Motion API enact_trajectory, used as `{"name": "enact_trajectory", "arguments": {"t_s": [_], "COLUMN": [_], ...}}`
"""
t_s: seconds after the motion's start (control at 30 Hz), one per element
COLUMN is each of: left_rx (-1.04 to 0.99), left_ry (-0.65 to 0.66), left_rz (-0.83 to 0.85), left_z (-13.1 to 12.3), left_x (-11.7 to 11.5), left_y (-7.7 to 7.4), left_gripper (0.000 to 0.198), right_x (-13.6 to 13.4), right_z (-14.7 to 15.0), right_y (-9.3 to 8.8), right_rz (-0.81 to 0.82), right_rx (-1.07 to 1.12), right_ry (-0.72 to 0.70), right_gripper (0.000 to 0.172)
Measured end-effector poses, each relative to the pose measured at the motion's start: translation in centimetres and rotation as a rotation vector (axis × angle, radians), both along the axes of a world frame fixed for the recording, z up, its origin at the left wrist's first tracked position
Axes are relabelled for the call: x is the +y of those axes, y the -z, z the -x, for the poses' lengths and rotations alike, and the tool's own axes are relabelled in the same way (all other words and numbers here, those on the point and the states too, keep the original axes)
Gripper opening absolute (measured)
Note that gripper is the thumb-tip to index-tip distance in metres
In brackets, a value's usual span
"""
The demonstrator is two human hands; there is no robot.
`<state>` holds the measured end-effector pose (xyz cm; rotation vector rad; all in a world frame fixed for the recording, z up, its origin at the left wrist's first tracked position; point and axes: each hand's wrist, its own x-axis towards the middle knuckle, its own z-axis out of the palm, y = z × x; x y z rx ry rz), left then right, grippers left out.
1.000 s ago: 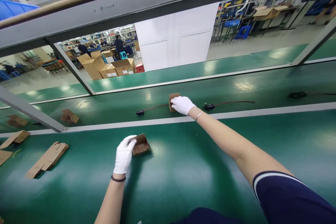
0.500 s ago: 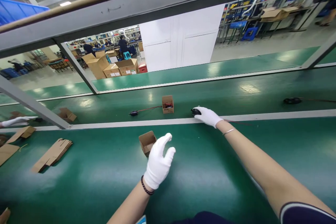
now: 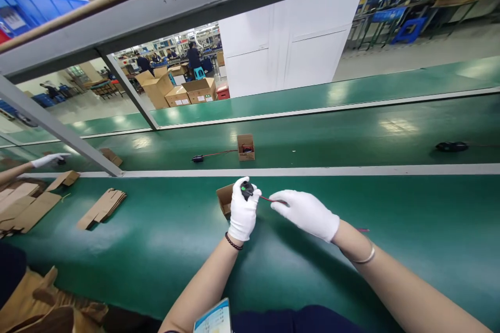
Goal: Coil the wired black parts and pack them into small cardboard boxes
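My left hand (image 3: 242, 216), in a white glove, grips a small round black part (image 3: 247, 189) with a green spot on its face. A thin red wire (image 3: 265, 198) runs from this part to the right. My right hand (image 3: 304, 212), also gloved, pinches that wire between thumb and fingers; a short end of wire shows beyond the right wrist. Just behind my left hand stands an open small cardboard box (image 3: 224, 201), partly hidden by the glove.
Beyond the white rail (image 3: 297, 171), another small box (image 3: 246, 148) holds wired parts, with a black plug-like piece (image 3: 198, 158) outside it. A black part (image 3: 451, 146) lies far right. Flattened cartons (image 3: 103, 207) lie left, near a co-worker's gloved hand (image 3: 50, 159). A slanted post (image 3: 62, 130) rises there.
The black part has come from beyond the rail into my left hand, which was empty with fingers apart. My right hand has moved nearer and now holds the wire instead of the part.
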<state>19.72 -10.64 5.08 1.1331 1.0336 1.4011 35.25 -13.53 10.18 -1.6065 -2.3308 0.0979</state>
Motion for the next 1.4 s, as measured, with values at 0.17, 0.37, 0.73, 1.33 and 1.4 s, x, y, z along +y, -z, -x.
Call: {"name": "enact_trajectory", "arguments": {"t_s": [0.17,0.37,0.73,1.33,1.4], "left_rx": [0.464,0.344,-0.377,0.090,-0.025], "left_ry": [0.336,0.348,0.318,-0.178,-0.124], "left_rz": [-0.115,-0.013,0.053,-0.028,-0.021], "left_z": [1.1,0.1,2.2,-0.5,-1.1], "left_x": [-0.7,-2.3,-1.3,-1.7,-1.9], "left_y": [-1.4,-2.3,-1.8,-0.2,0.3], "left_gripper": [0.057,0.069,0.066,0.044,0.048], "right_x": [-0.1,2.0,-1.8,-1.1,-1.4], "right_z": [-0.4,1.2,2.1,4.5,4.8], "right_y": [-3.1,-1.3,-1.2,-0.8,-0.4], "right_rz": [-0.514,-0.378,-0.359,-0.036,-0.071], "right_rx": [0.054,0.140,-0.060,0.662,0.537], "right_ry": [-0.284,-0.128,-0.342,-0.008,-0.038], "right_gripper": [0.021,0.020,0.025,0.025,0.031]}}
